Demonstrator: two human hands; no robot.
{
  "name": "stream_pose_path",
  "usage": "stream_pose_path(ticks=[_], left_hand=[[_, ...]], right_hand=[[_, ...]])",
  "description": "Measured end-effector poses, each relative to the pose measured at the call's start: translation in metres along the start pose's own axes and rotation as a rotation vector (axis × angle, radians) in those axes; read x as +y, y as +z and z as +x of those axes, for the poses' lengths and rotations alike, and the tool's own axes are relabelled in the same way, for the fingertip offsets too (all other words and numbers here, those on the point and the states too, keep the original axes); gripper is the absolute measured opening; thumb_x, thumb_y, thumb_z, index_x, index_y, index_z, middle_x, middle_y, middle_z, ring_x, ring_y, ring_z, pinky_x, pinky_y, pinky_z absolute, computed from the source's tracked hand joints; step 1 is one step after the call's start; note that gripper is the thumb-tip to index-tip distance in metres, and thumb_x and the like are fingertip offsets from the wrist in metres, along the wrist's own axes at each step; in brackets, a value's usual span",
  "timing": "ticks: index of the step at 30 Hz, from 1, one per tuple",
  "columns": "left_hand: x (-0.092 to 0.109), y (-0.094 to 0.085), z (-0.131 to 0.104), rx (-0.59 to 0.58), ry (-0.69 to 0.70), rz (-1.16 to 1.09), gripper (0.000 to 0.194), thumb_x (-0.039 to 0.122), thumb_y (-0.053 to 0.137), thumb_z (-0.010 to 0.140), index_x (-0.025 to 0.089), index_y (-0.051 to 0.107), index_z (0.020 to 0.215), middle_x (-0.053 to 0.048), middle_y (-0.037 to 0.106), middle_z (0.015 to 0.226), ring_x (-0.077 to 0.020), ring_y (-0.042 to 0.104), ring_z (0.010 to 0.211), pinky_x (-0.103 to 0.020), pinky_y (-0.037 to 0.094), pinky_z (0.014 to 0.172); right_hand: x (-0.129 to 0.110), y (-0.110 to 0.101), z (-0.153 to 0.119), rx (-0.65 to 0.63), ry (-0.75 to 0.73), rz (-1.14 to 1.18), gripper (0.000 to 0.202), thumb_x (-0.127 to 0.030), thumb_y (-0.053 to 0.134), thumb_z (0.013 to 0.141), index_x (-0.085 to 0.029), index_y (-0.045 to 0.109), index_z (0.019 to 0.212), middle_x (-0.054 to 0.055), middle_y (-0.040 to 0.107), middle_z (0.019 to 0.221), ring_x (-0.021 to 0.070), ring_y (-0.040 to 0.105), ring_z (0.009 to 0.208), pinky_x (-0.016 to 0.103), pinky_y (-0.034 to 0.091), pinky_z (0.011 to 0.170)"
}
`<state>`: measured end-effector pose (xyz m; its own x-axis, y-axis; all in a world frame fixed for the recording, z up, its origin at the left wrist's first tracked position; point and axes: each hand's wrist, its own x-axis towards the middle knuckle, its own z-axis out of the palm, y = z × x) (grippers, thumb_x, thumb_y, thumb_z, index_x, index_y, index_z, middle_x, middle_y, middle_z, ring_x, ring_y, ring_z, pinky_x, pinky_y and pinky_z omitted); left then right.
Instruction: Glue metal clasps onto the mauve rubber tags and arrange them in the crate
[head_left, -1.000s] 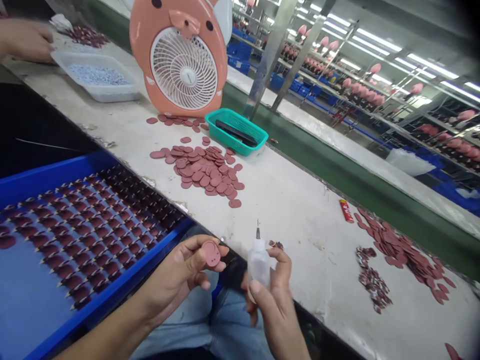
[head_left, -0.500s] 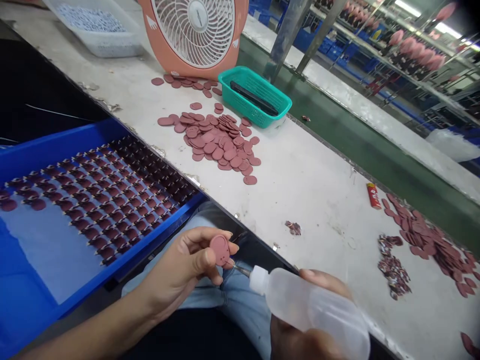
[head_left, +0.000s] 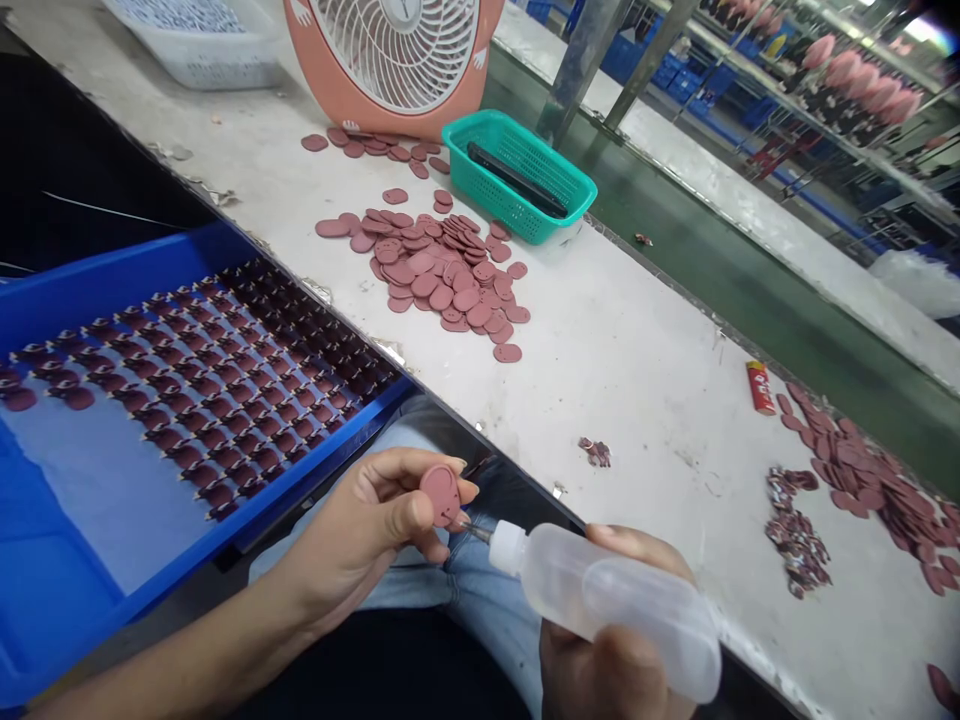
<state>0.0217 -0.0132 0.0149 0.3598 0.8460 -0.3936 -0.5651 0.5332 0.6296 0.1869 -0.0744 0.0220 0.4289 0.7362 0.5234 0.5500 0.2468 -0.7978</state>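
Observation:
Between the thumb and fingers of my left hand is a dark pink oval disc with small holes near its lower edge. My right hand is wrapped round a translucent squeeze bottle with a white cap and a thin metal nozzle. The nozzle tip is right at the disc's lower edge; whether it touches cannot be made out. To my left, a blue tray holds rows of similar discs with small dark pieces attached. A heap of loose discs lies on the table beyond my hands.
An orange fan and a green basket with a black bar stand at the back of the table. At right lie a red packet, more discs and small dark shiny pieces. A white tub is far left.
The bottle has shifted slightly left and up, bringing its nozzle closer to the disc. My left hand keeps the disc almost in place, and the camera view has tilted a little.

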Motion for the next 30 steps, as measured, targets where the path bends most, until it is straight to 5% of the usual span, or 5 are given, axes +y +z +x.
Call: stream_pose_path(ticks=[27,30], left_hand=[[0.0007,-0.0041,-0.0009,0.008,-0.022,0.017,0.034,0.045,0.097,0.063,0.025,0.085,0.088,-0.002,0.082,0.082,-0.0146,0.073,0.065,-0.015,0.056,0.052],[-0.0028,-0.0049,0.0006,0.024,-0.034,0.027,0.046,0.053,0.098,0.05,0.026,0.083,0.085,0.003,0.081,0.076,-0.0142,0.073,0.062,-0.013,0.051,0.049]], right_hand=[[-0.0008,0.0058,0.002,0.02,0.105,0.163,0.031,-0.052,0.059,0.095,-0.022,0.067,0.099,0.002,0.057,0.072,0.0089,0.041,0.041,0.024,0.031,0.031],[-0.0005,0.0038,0.0019,0.005,0.126,0.179,0.029,-0.05,0.062,0.094,-0.023,0.068,0.101,0.003,0.06,0.075,0.011,0.049,0.045,0.024,0.035,0.033]])
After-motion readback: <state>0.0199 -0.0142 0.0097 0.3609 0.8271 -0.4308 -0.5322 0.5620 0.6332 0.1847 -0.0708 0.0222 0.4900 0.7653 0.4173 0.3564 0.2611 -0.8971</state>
